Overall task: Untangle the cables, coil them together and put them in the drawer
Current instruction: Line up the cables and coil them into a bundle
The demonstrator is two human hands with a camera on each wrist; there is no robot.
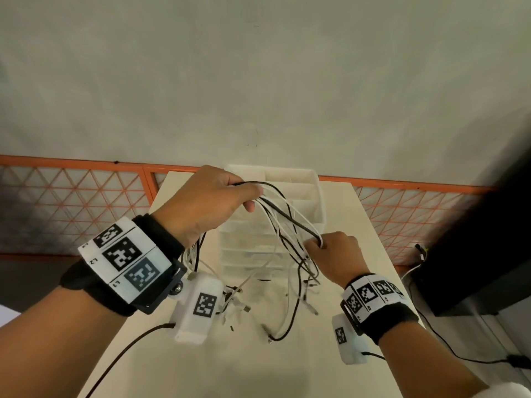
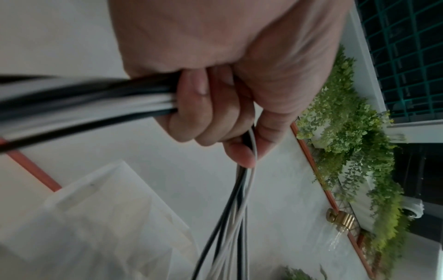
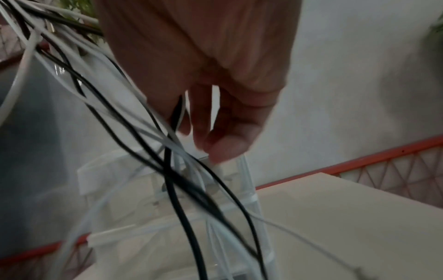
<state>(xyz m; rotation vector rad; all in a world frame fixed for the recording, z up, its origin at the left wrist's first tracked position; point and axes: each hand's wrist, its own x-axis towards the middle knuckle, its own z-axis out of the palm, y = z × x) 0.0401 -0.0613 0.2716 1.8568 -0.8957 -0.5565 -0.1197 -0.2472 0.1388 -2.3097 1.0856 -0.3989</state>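
The left hand (image 1: 207,202) grips the bundled cables (image 1: 283,222) above the table (image 1: 344,326). The right hand (image 1: 334,254) pinches some strands near the drawer unit (image 1: 313,191).

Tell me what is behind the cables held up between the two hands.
Behind the cables stands a translucent white drawer unit on the table. Its top tray has dividers. What its lower drawers contain cannot be seen, because the cables and the left hand cover them.

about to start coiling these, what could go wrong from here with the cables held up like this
1. The loose plug ends lie crossed on the table under the raised cables; pulling up could tighten the tangle.
2. The strands hang right in front of the clear drawer unit, so they may snag on it.
3. The right hand grips only some strands; others could slip from the left hand.
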